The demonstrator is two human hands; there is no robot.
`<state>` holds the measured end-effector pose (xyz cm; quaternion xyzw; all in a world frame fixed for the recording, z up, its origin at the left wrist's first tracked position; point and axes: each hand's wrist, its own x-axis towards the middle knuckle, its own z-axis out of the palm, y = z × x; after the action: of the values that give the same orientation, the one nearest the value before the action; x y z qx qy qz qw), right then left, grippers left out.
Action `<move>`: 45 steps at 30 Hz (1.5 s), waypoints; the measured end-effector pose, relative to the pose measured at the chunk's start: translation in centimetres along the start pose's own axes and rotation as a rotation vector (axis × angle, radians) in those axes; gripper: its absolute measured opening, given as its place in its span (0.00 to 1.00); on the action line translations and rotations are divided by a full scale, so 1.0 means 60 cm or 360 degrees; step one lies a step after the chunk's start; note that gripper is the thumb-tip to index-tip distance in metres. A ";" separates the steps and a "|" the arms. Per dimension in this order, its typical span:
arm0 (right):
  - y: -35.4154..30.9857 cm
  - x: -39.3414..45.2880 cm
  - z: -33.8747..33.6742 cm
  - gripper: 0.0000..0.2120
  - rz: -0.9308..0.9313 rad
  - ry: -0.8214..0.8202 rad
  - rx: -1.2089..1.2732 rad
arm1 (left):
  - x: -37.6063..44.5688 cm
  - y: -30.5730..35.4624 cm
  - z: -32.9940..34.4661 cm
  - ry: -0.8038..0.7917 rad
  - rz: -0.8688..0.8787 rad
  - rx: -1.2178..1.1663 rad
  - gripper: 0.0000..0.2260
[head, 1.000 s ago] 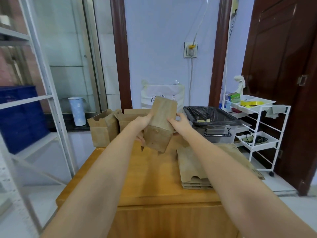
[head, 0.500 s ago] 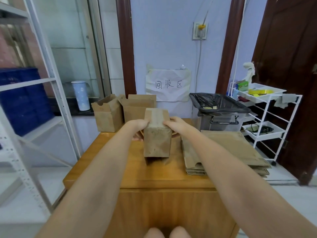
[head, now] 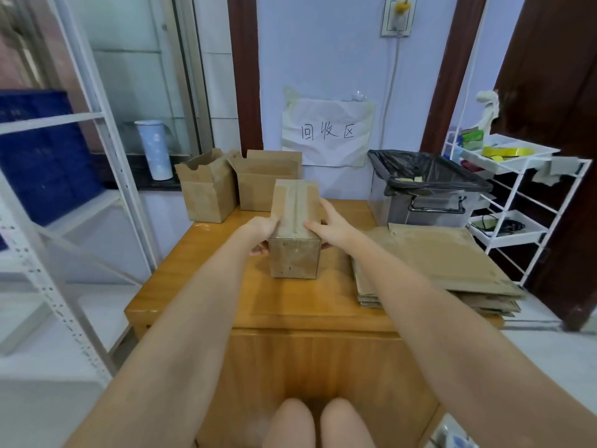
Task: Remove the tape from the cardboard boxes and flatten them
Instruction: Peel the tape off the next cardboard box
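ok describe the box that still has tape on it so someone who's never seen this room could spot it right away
Find the wooden table under the handwritten paper sign. The taped box stands at its middle, held between the left hand and right hand. Unlike the two open boxes at the back edge and the flattened stack to the right, it is closed, with a tape strip along its top.

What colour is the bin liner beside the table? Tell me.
Black, a glossy plastic liner over the grey bin; head view.
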<state>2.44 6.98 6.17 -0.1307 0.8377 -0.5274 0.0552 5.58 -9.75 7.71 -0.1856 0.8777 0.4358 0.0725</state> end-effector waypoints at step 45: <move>-0.026 0.032 -0.048 0.15 -0.0549 -0.0115 -0.1255 | 0.025 0.010 -0.012 -0.0212 0.0060 0.0067 0.22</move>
<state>0.17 8.28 8.93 -0.2983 0.9385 -0.1636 -0.0586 4.00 -10.34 8.16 -0.1381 0.8832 0.4300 0.1265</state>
